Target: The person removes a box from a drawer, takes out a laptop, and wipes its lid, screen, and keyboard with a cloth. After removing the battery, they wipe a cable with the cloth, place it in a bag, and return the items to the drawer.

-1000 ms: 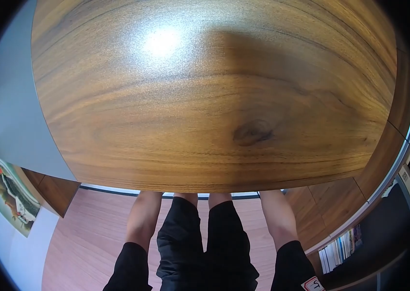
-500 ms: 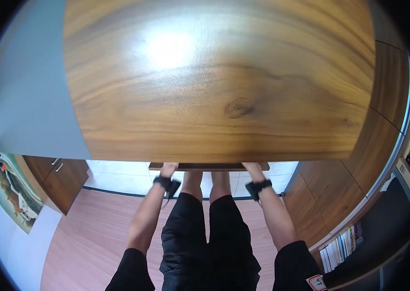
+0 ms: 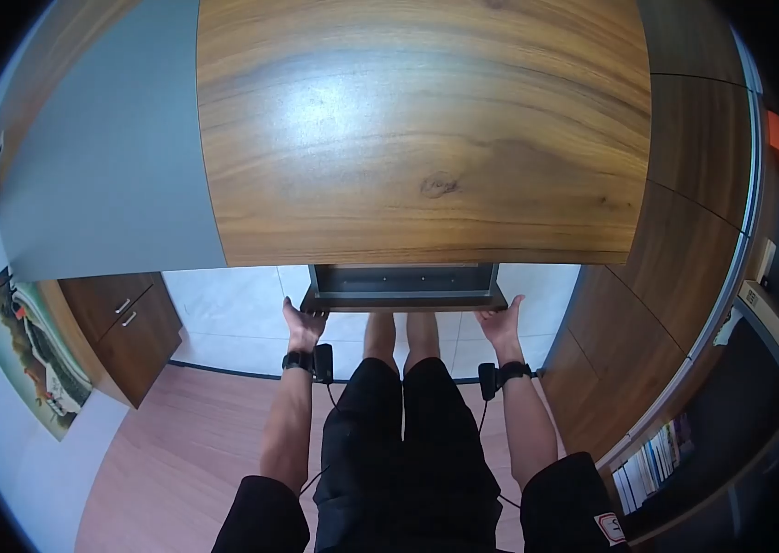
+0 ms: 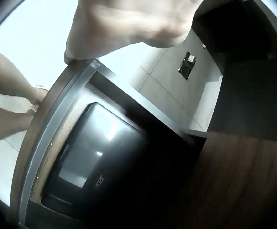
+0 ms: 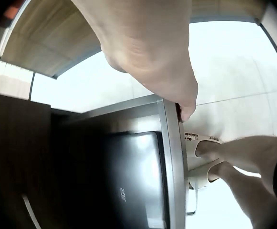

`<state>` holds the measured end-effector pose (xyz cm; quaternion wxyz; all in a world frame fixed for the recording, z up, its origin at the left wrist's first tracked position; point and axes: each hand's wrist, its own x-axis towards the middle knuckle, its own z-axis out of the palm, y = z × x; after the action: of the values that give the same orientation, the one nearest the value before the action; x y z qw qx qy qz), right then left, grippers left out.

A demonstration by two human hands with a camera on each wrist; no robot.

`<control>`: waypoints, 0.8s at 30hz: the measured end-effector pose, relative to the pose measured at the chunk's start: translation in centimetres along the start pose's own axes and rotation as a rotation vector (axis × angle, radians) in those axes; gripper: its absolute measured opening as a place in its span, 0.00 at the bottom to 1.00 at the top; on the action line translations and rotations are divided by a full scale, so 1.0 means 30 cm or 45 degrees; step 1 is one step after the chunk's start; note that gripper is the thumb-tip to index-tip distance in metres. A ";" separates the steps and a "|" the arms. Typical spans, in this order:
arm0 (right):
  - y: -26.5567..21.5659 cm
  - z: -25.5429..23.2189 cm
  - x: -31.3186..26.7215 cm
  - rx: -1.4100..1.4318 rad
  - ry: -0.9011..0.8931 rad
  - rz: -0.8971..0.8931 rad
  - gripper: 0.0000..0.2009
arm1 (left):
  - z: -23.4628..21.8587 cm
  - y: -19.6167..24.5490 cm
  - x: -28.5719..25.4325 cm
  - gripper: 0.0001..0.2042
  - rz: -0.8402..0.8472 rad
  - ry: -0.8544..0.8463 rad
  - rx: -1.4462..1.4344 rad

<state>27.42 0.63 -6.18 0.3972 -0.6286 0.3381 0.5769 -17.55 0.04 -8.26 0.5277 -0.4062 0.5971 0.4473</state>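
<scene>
A dark drawer (image 3: pixel 405 302) stands pulled out below the wooden tabletop (image 3: pixel 408 184). My left hand (image 3: pixel 304 324) is at the left end of its front, thumb spread outward, fingers against the edge. At the right end my right hand (image 3: pixel 499 328) lies the same way, palm partly showing, thumb apart from the fingers. Inside the drawer, a black laptop (image 4: pixel 93 157) appears in the left wrist view and also the laptop (image 5: pixel 138 176) in the right wrist view. The left hand (image 4: pixel 129 24) and right hand (image 5: pixel 162 62) are near the drawer's front corners; some fingertips are hidden.
The person's legs (image 3: pixel 405 346) are just before the drawer. A grey panel (image 3: pixel 113 194) adjoins the tabletop on the left, with a handled cabinet (image 3: pixel 122 327) below. Wooden cabinets (image 3: pixel 684 267) line the right side. A small dark item (image 4: pixel 186 66) lies on the tiled floor.
The drawer has come out from under the tabletop, and its interior shows. Both hands have come out from beneath the edge and moved apart to the drawer's ends. The tabletop's edge sits higher in view.
</scene>
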 end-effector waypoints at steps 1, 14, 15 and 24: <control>-0.007 0.009 -0.001 -0.034 -0.016 -0.017 0.55 | 0.018 0.002 -0.006 0.45 -0.005 -0.008 -0.018; -0.196 0.275 0.100 -0.205 -0.239 -0.166 0.36 | 0.376 0.120 -0.093 0.27 0.155 -0.385 0.183; -0.207 0.292 0.111 -0.189 -0.260 -0.223 0.33 | 0.385 0.126 -0.076 0.26 0.183 -0.417 0.153; -0.325 0.362 0.140 -0.103 -0.313 -0.516 0.29 | 0.398 0.183 -0.010 0.24 0.503 -0.558 0.454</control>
<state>31.52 14.86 -9.49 0.5174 -0.6240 0.1310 0.5707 -19.58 13.02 -7.91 0.6093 -0.0783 0.6055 0.5059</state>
